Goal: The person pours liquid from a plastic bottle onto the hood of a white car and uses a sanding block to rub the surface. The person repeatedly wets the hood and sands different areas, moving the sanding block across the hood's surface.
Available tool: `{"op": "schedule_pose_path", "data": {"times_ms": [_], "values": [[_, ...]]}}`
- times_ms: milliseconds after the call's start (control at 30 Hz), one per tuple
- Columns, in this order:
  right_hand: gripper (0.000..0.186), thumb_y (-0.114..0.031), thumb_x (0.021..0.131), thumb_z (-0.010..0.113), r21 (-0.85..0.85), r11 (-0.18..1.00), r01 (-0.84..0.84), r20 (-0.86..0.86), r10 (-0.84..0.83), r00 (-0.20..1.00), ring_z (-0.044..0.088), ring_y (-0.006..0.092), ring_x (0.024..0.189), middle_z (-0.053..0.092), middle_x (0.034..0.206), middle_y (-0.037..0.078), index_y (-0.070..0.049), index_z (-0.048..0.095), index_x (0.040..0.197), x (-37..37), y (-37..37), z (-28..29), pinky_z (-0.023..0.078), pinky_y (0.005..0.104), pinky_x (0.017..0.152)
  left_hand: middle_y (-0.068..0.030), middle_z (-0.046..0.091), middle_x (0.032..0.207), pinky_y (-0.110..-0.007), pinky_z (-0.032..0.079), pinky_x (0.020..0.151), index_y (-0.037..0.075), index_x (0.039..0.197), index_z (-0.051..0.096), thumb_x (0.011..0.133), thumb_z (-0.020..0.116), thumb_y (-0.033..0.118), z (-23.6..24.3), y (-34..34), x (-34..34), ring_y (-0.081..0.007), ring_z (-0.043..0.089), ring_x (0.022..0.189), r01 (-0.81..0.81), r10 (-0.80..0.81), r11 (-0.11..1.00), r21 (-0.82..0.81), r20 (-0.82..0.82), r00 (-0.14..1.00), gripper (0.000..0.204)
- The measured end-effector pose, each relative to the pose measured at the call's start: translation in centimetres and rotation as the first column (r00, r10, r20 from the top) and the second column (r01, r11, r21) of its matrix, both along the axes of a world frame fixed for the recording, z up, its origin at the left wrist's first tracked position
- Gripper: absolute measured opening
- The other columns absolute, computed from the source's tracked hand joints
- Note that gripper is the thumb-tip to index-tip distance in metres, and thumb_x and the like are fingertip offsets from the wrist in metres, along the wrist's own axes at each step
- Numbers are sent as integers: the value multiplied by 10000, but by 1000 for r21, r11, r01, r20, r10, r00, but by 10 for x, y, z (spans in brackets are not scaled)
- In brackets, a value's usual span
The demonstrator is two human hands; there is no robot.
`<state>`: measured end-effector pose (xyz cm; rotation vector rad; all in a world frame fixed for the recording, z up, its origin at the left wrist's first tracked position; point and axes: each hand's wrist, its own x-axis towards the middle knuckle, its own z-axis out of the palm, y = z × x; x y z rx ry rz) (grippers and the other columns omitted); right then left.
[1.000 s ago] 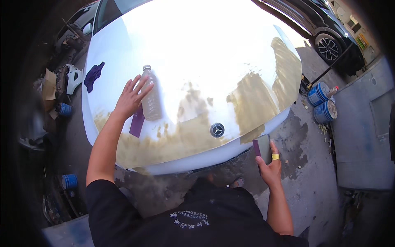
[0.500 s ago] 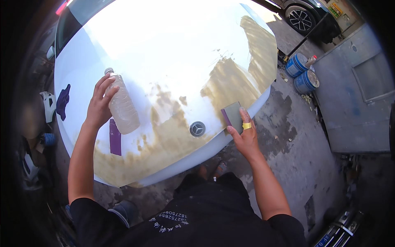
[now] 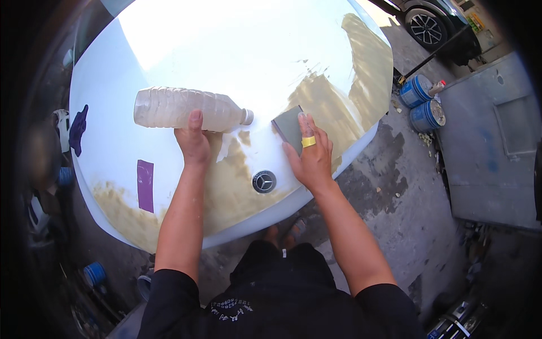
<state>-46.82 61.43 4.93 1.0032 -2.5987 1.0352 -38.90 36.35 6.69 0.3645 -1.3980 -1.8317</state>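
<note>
My left hand [image 3: 195, 146] grips a clear plastic bottle [image 3: 164, 107] of cloudy liquid, thumb over its near side. The bottle lies almost level above the car hood [image 3: 107, 121], its white cap pointing right. My right hand [image 3: 312, 155], with yellow tape round one finger, holds a grey sanding block [image 3: 289, 127] with a purple edge against the hood. Whitish residue marks the taped finger. Around the block the white paint gives way to dull tan sanded patches [image 3: 322, 101]. Fingers beneath the bottle are hidden.
A purple strip [image 3: 145, 185] lies on the hood, left of the round badge [image 3: 264, 181]. A dark purple cloth [image 3: 79, 130] rests at the left edge. Blue buckets [image 3: 427, 116] and a grey metal panel [image 3: 485, 147] stand on the right; a parked car's wheel [image 3: 426, 28] is beyond.
My left hand has swung the bottle from upright-leaning to nearly level, cap now rightward, and moved right. My right hand has carried the sanding block up and left over the hood.
</note>
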Motion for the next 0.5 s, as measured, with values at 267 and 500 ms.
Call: {"op": "schedule_pose_path", "data": {"times_ms": [267, 500], "values": [[642, -250, 857, 702, 62, 998, -11, -43, 14, 999, 465, 375, 1191, 412, 1484, 214, -85, 469, 1433, -21, -20, -5, 351, 495, 991, -107, 557, 1230, -401, 449, 1002, 27, 1303, 477, 890, 625, 506, -7, -1, -5, -242, 551, 1162, -60, 59, 997, -39, -28, 998, 650], [566, -185, 871, 688, 140, 981, -132, -206, 160, 965, 485, 409, 1145, 482, 1470, 95, -143, 513, 1408, -46, -22, 2, 373, 513, 967, -102, 551, 1250, -397, 442, 1021, 29, 1316, 466, 900, 618, 493, -6, -1, -10, -234, 548, 1180, -52, 53, 999, 11, -63, 997, 641]]}}
